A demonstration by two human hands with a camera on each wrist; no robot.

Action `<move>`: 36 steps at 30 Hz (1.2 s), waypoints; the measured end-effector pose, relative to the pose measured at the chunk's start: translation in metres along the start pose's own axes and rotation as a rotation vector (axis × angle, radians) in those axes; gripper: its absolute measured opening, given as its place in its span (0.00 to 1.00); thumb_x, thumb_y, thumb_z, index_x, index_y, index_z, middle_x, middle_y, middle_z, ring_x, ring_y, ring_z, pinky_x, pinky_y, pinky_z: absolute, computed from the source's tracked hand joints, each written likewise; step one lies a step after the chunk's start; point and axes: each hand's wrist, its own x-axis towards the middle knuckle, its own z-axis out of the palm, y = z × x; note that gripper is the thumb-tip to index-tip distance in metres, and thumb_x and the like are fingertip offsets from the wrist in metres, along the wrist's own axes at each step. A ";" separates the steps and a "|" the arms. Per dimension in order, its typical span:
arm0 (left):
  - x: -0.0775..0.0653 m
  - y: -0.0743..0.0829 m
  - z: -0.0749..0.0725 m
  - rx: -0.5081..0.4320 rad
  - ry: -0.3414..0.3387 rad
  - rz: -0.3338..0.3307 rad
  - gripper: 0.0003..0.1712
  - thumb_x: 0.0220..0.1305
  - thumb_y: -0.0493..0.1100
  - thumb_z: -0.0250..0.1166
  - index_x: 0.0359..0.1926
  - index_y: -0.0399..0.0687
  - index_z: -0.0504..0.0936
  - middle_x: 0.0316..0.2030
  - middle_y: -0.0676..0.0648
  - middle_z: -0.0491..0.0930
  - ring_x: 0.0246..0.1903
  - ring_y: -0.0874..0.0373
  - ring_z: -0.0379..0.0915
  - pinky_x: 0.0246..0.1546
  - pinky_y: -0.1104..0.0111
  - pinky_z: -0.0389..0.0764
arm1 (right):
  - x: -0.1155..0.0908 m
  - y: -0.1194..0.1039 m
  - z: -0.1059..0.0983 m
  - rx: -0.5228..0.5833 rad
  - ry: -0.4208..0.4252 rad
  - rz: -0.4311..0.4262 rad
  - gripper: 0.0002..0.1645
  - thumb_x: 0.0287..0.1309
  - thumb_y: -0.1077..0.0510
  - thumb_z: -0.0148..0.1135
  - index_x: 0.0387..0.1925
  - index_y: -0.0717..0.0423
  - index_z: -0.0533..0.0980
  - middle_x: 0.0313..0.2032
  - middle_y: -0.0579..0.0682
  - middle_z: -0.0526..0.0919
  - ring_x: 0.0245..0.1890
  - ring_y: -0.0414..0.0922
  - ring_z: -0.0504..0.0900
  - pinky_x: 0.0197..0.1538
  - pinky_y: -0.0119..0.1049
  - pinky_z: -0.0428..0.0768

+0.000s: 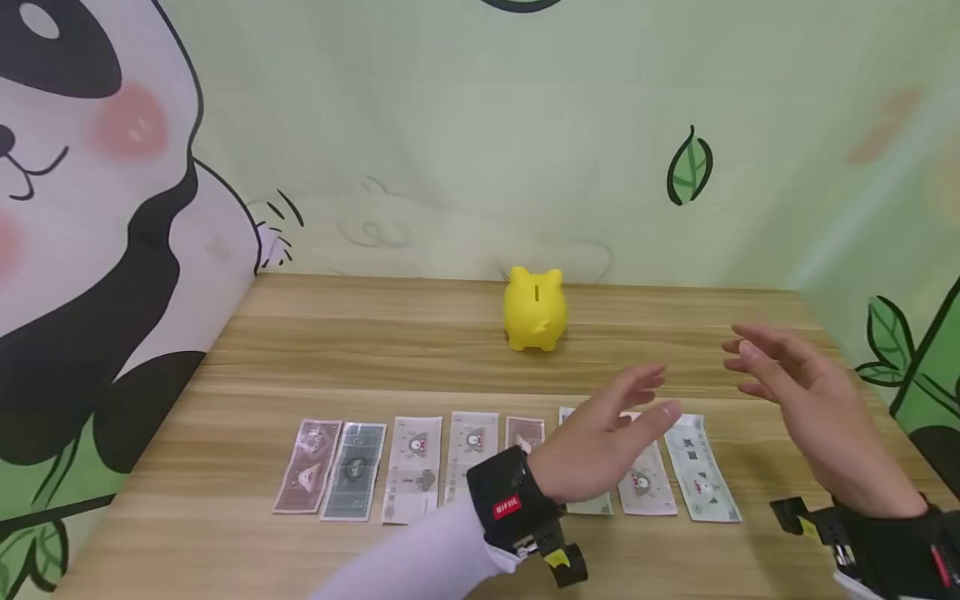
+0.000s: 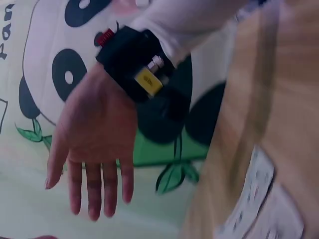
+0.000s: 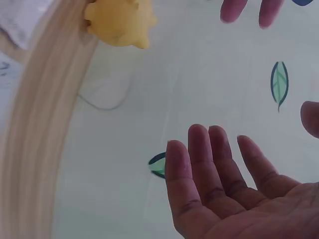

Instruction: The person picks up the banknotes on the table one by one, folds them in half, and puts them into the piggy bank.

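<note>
A row of paper play-money notes, among them a brownish-pink note point(image 1: 307, 467), a dark teal note point(image 1: 354, 472) and a pale note point(image 1: 703, 471), lies spread across the wooden table. My left hand point(image 1: 592, 442) hovers over the right part of the row, partly hiding some notes. Its palm shows in the left wrist view with fingers extended and holding nothing. Right of the row, my right hand point(image 1: 817, 408) is raised, empty, its fingers point(image 3: 199, 159) loosely bent and apart. The palms roughly face each other. Behind the notes stands a yellow piggy bank point(image 1: 536, 310), untouched, its coin slot on top.
A light green printed backdrop point(image 1: 450, 167) rises behind the table point(image 1: 375, 333), with a large panda drawing point(image 1: 97, 275) at left and leaf drawings point(image 1: 690, 167) at right. Each wrist wears a black strap point(image 1: 510, 496) with a small camera mount.
</note>
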 end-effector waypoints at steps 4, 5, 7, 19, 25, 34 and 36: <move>0.008 -0.001 0.019 -0.145 0.019 -0.094 0.34 0.79 0.63 0.48 0.78 0.59 0.62 0.75 0.54 0.67 0.72 0.62 0.65 0.70 0.65 0.70 | -0.009 0.024 -0.008 0.034 -0.041 0.044 0.34 0.81 0.45 0.45 0.78 0.56 0.59 0.60 0.33 0.74 0.54 0.24 0.76 0.49 0.19 0.81; 0.010 -0.001 0.024 -0.180 0.024 -0.120 0.34 0.79 0.64 0.47 0.78 0.57 0.62 0.75 0.54 0.67 0.72 0.61 0.65 0.71 0.64 0.69 | -0.011 0.030 -0.010 0.044 -0.058 0.067 0.34 0.81 0.44 0.44 0.79 0.56 0.58 0.62 0.37 0.73 0.54 0.24 0.76 0.49 0.19 0.81; 0.014 -0.003 0.033 -0.240 0.038 -0.172 0.35 0.79 0.64 0.47 0.77 0.54 0.64 0.74 0.53 0.68 0.73 0.58 0.65 0.73 0.61 0.68 | -0.014 0.042 -0.012 0.066 -0.100 0.116 0.37 0.82 0.43 0.43 0.80 0.57 0.54 0.64 0.42 0.72 0.53 0.22 0.74 0.49 0.20 0.81; 0.035 -0.033 0.068 -0.448 0.132 -0.343 0.37 0.77 0.65 0.48 0.75 0.49 0.68 0.75 0.49 0.66 0.78 0.50 0.56 0.79 0.51 0.57 | -0.034 0.082 -0.001 0.270 -0.317 0.399 0.48 0.82 0.36 0.34 0.81 0.66 0.37 0.78 0.75 0.48 0.51 0.18 0.75 0.53 0.29 0.83; 0.042 -0.037 0.074 -0.481 0.181 -0.360 0.38 0.76 0.65 0.50 0.75 0.46 0.69 0.76 0.48 0.67 0.79 0.51 0.54 0.80 0.52 0.55 | -0.038 0.085 0.007 0.281 -0.354 0.484 0.51 0.80 0.33 0.35 0.81 0.67 0.39 0.78 0.76 0.49 0.57 0.26 0.76 0.57 0.31 0.82; 0.046 -0.039 0.081 -0.522 0.219 -0.411 0.40 0.74 0.65 0.54 0.73 0.43 0.71 0.75 0.46 0.68 0.79 0.48 0.56 0.80 0.50 0.55 | -0.041 0.086 0.008 0.296 -0.356 0.493 0.48 0.82 0.36 0.30 0.80 0.70 0.39 0.78 0.76 0.47 0.51 0.20 0.76 0.56 0.28 0.82; 0.048 -0.041 0.081 -0.569 0.213 -0.405 0.39 0.74 0.64 0.54 0.73 0.42 0.70 0.75 0.46 0.68 0.79 0.47 0.56 0.80 0.50 0.55 | -0.041 0.086 0.008 0.300 -0.359 0.500 0.49 0.82 0.35 0.31 0.80 0.69 0.38 0.78 0.75 0.46 0.51 0.20 0.76 0.56 0.28 0.82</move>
